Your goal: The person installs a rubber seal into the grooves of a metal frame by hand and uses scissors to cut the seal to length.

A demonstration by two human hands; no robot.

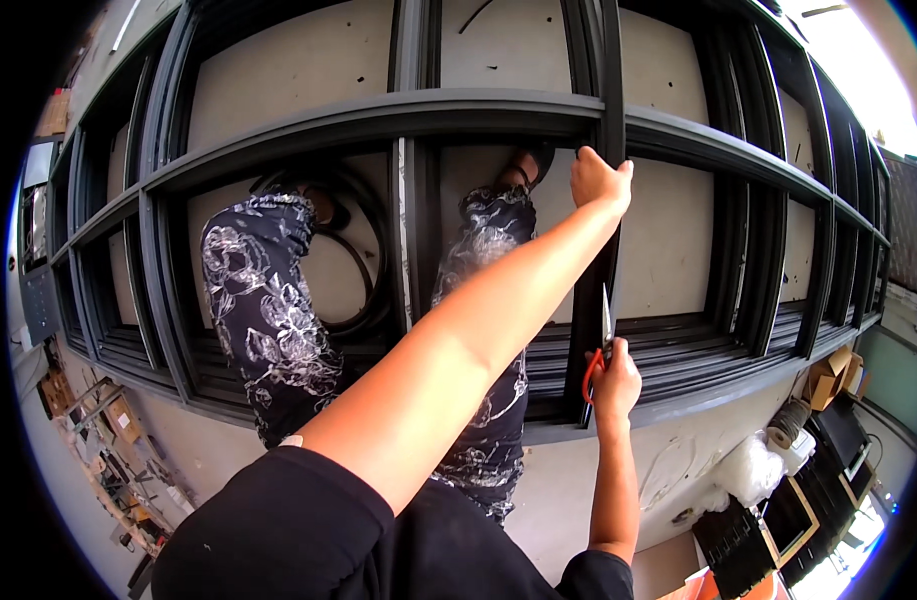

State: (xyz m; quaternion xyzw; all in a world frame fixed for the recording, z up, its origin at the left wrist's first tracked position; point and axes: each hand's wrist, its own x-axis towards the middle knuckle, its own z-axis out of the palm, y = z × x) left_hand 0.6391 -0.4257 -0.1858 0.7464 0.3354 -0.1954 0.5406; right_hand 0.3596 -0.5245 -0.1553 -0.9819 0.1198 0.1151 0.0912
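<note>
Left hand (601,182) curls at a dark bar (613,70) crossing the metal frame (329,118), its grip unclear; right hand (618,380) grips red-handled scissors (607,325) nearer the body; they look light, stiff, best held by the handles; the bar seems rigid, best taken by its sides.

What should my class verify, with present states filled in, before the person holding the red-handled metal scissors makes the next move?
1. Red-handled metal scissors held in the right hand: ok.
2. Left hand on the long, narrow black strip: ok; how firm its hold is, cannot tell.
3. Left hand apart from the pointed blades: ok, there is a gap.
4. Left hand out of the blades' line: not ok, I'd judge; the tip appears to point toward it.
5. Blades fully shut: cannot tell, too small.
6. Footing free of snags: probably not ok; round black coiled tubing lies close by the left foot.
</note>
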